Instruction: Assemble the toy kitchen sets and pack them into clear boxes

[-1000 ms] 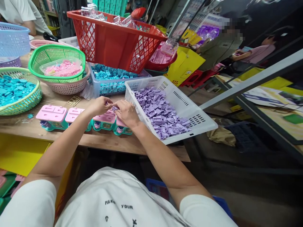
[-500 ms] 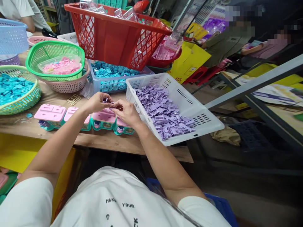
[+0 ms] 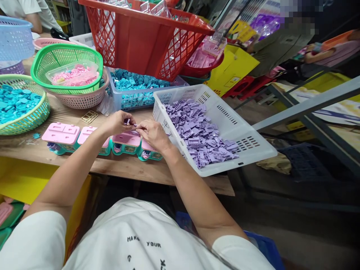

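The left hand (image 3: 118, 123) and right hand (image 3: 154, 134) pinched a small purple piece (image 3: 134, 126) at their fingertips; it sat between the two hands, above a row of pink-lidded boxes (image 3: 128, 139); a white basket (image 3: 226, 129) of purple parts (image 3: 197, 129) stood just beside the right hand.

1. White T-shirt (image 3: 140, 225) of the person wearing the camera: black capitals across the front read "MAKE YOUR", the final E of "MAKE" partly lost in a fold.
2. Same shirt, lower down: a "G" at left, and at right letters turned on their side, apparently "CK"; the picture's bottom edge cuts this line off.
3. White crate (image 3: 233, 129): dark handwritten strokes on the near side wall, not legible.
4. Yellow box (image 3: 237, 65) behind: small dark print, too small to read.
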A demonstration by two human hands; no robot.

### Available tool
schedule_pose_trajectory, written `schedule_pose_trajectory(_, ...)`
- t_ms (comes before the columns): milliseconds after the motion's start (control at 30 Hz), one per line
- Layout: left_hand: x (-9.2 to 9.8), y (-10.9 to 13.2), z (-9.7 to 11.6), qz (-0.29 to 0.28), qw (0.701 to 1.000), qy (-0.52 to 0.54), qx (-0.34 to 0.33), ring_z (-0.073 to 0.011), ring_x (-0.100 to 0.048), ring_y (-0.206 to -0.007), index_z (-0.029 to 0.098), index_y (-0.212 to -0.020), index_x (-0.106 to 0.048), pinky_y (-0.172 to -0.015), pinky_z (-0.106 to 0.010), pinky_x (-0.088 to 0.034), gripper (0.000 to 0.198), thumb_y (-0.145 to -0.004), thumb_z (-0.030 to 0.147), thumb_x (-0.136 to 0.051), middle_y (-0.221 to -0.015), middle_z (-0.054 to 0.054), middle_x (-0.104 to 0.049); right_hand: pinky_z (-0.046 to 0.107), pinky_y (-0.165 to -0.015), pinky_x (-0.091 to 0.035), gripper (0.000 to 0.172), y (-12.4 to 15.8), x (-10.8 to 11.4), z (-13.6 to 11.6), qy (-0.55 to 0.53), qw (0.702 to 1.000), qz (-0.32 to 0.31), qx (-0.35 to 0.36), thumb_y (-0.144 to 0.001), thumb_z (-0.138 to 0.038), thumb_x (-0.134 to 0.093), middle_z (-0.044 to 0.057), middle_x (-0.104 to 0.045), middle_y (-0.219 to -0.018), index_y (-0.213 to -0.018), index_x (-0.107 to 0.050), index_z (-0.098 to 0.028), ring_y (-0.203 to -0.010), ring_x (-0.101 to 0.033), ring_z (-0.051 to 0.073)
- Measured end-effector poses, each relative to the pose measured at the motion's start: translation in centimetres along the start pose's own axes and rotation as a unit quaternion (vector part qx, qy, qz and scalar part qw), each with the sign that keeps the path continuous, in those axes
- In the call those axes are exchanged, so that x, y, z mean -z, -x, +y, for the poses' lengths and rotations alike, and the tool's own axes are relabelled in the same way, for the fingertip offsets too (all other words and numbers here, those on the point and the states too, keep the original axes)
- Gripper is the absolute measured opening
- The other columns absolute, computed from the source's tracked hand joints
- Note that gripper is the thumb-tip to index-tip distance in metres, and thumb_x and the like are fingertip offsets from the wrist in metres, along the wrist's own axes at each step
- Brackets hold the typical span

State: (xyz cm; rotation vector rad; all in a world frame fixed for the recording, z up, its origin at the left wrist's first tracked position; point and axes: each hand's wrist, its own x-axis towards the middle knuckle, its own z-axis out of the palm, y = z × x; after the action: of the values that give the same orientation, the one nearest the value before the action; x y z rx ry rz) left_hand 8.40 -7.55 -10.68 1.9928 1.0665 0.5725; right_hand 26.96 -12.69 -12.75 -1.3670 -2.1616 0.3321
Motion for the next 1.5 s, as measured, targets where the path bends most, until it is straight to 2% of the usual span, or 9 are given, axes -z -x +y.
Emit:
schedule_pose_trajectory(367,0.5,-0.5,-0.5,-0.048,0.998,-0.042,0.006,-0.0077,-0.037,-0.052,0.012,-0.078,-0.074,-0.051,-0.022,-0.027,0.042,-0.066,0.053,-0.074,-0.055,0.003,-0.053,0.034,-0.084,-0.046,0.018,-0.3,0.0,-0.2,0.061,0.997,-0.044,0.012,-0.093,-0.014,-0.057,0.008,-0.072,-0.088,-0.086,-0.073,-0.018,-0.089,-0.063,0.023)
schedule_pose_trajectory(500,0.3,-0.7,-0.2,-0.028,0.994,-0.110,0.009,-0.0082,-0.039,-0.052,0.014,-0.076,-0.073,-0.051,-0.022,-0.028,0.037,-0.069,0.050,-0.073,-0.058,0.002,-0.055,0.036,-0.087,-0.046,0.018,0.4,-1.0,0.1,0.068,0.998,0.004,-0.008,-0.095,-0.017,-0.056,0.009,-0.072,-0.090,-0.087,-0.073,-0.018,-0.091,-0.062,0.024)
schedule_pose_trajectory(600,-0.2,0.1,0.3,0.037,0.991,-0.126,-0.008,-0.0097,-0.044,-0.057,0.014,-0.074,-0.071,-0.054,-0.023,-0.032,0.040,-0.070,0.054,-0.074,-0.068,-0.002,-0.060,0.038,-0.089,-0.046,0.018,0.9,-0.9,-0.2,0.076,0.997,0.022,-0.005,-0.095,-0.019,-0.057,0.008,-0.072,-0.091,-0.087,-0.074,-0.020,-0.094,-0.059,0.026)
schedule_pose_trajectory(700,-0.7,2.0,0.9,0.105,0.994,-0.032,-0.003,-0.0100,-0.045,-0.058,0.013,-0.085,-0.070,-0.055,-0.023,-0.034,0.050,-0.075,0.063,-0.069,-0.068,0.000,-0.057,0.042,-0.096,-0.045,0.016,1.0,-0.6,-1.6,0.059,0.995,0.077,0.005,-0.094,-0.024,-0.059,0.010,-0.070,-0.105,-0.094,-0.075,-0.021,-0.105,-0.057,0.028)
schedule_pose_trajectory(833,-0.7,4.5,1.1,0.089,0.984,0.155,0.003,-0.0087,-0.045,-0.053,0.014,-0.101,-0.064,-0.049,-0.021,-0.034,0.065,-0.077,0.074,-0.062,-0.064,0.003,-0.053,0.041,-0.104,-0.042,0.028,0.0,-0.8,-4.3,-0.030,0.993,0.104,0.053,-0.096,-0.024,-0.054,0.012,-0.066,-0.122,-0.119,-0.069,-0.020,-0.117,-0.057,0.026)
schedule_pose_trajectory(1033,1.6,6.8,0.2,0.100,0.959,0.261,0.037,-0.0082,-0.044,-0.046,0.013,-0.099,-0.063,-0.042,-0.021,-0.027,0.079,-0.076,0.088,-0.049,-0.059,0.002,-0.052,0.034,-0.083,-0.051,0.017,-2.9,-2.2,-6.1,-0.255,0.966,0.032,0.020,-0.090,-0.034,-0.062,0.005,-0.070,-0.096,-0.095,-0.066,-0.019,-0.094,-0.065,0.020)
schedule_pose_trajectory(1200,3.3,8.6,-0.1,0.185,0.959,0.211,0.044,-0.0048,-0.042,-0.050,0.014,-0.088,-0.064,-0.044,-0.019,-0.028,0.057,-0.067,0.064,-0.081,-0.065,0.002,-0.056,0.028,-0.070,-0.052,0.020,-4.4,-3.1,-6.9,-0.331,0.942,0.041,-0.028,-0.087,-0.039,-0.064,0.000,-0.065,-0.080,-0.087,-0.058,-0.019,-0.072,-0.062,0.014)
schedule_pose_trajectory(1367,4.7,9.7,-0.8,0.132,0.931,0.331,0.080,-0.0038,-0.039,-0.047,0.014,-0.072,-0.059,-0.041,-0.017,-0.020,0.050,-0.068,0.058,-0.082,-0.058,0.003,-0.049,0.028,-0.075,-0.054,0.032,-4.9,-2.7,-7.5,-0.393,0.916,-0.047,0.062,-0.092,-0.043,-0.057,0.003,-0.066,-0.099,-0.115,-0.061,-0.022,-0.083,-0.063,0.014)
schedule_pose_trajectory(1500,5.3,10.0,-1.0,0.053,0.921,0.366,0.121,-0.0044,-0.041,-0.045,0.013,-0.069,-0.059,-0.039,-0.017,-0.018,0.050,-0.066,0.056,-0.084,-0.058,0.000,-0.052,0.029,-0.078,-0.053,0.025,-5.1,-2.1,-7.6,-0.341,0.925,-0.022,0.164,-0.087,-0.041,-0.067,0.004,-0.063,-0.099,-0.101,-0.071,-0.021,-0.089,-0.061,0.016)
